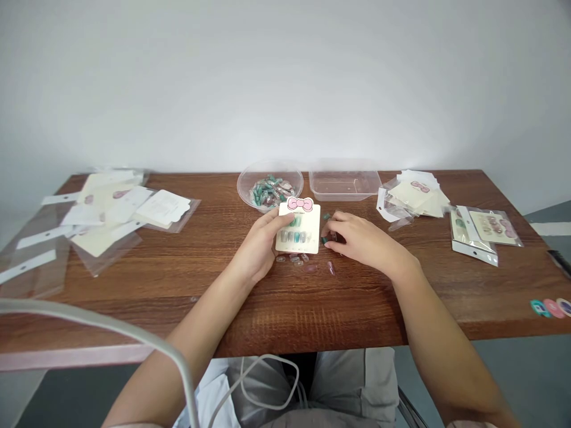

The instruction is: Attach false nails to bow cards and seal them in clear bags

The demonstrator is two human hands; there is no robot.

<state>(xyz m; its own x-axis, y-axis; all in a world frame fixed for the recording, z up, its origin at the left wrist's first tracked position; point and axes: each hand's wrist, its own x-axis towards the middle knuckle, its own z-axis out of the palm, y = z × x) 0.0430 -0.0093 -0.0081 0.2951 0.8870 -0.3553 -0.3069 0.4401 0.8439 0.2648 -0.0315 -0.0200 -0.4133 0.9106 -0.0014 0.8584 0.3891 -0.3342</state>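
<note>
My left hand (261,244) grips a cream card (300,229) with a pink bow at its top and rows of green and grey press-on nails stuck on it, held upright just above the wooden table (285,297). My right hand (357,241) rests on the table right of the card, its fingertips pinched on a small green nail (325,240). Several loose clear and pinkish nails (307,263) lie on the table below the card. A round clear bowl (270,185) of green and pink nails stands just behind the card.
An empty clear rectangular tub (344,184) sits right of the bowl. Cards and clear sleeves are piled at the left (111,214) and right (414,196); packed cards (484,232) lie far right. Round stickers (552,307) sit at the right front edge. A grey cable (134,333) crosses the lower left.
</note>
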